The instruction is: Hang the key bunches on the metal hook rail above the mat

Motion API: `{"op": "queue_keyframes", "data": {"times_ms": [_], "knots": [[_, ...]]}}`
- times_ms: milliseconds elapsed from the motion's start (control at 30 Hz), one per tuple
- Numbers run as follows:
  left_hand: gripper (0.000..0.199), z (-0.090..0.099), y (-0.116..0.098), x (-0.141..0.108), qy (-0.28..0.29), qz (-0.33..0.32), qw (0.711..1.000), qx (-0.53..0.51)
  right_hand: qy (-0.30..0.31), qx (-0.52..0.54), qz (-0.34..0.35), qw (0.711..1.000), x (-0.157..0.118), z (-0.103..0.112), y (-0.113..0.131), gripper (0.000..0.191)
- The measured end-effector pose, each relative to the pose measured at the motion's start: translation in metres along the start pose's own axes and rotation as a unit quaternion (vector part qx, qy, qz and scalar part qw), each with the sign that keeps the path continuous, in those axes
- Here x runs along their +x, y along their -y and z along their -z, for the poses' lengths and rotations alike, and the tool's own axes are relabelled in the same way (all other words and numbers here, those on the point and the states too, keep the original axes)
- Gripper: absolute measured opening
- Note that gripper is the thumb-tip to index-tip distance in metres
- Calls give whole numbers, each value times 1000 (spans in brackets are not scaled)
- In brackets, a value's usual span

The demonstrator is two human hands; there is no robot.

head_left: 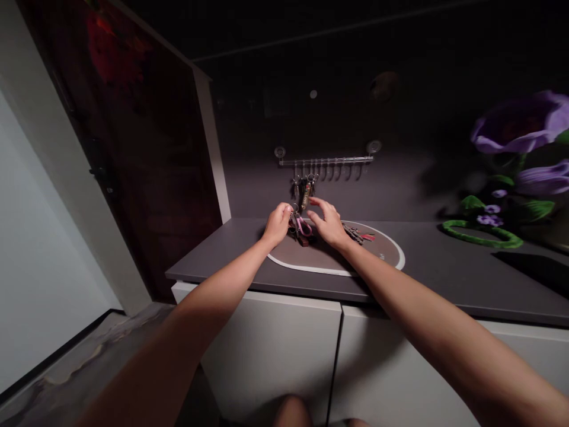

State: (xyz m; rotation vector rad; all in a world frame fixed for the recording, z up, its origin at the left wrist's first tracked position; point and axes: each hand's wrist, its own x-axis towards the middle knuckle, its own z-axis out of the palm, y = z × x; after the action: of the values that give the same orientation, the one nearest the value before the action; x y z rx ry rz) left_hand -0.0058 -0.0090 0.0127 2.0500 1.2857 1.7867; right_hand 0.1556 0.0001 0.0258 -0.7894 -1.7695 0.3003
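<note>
My left hand [278, 224] is closed in a pinch on a bunch of keys with a pink strap [304, 226], held just above the oval mat [306, 261]. To its right, my right hand [327, 220] has its fingers apart and curved towards the keys, with nothing gripped. Above both hands, several key rings hang from the left hooks of a clear hook rail [329, 161], among them a long patterned key fob [306, 194]. Another bunch of keys with a red tag [367, 237] lies on the mat, partly hidden behind my right hand.
The mat lies on a dark countertop [444, 279] above white cabinet doors [275, 344]. Purple artificial flowers [520, 130] with a green ring base [482, 234] stand at the right. A dark door [133, 148] with a handle is at the left.
</note>
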Motion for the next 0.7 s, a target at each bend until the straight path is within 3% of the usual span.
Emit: {"op": "queue_keyframes", "data": {"times_ms": [133, 500, 700], "knots": [[28, -1, -1, -1, 24, -5, 999, 21, 36, 83, -16, 996, -3, -8, 1, 22], [28, -3, -5, -4, 31, -38, 996, 78, 57, 131, -29, 989, -2, -13, -3, 23], [32, -6, 0, -5, 62, -6, 997, 55, 37, 132, -17, 990, 0, -12, -4, 22]]}}
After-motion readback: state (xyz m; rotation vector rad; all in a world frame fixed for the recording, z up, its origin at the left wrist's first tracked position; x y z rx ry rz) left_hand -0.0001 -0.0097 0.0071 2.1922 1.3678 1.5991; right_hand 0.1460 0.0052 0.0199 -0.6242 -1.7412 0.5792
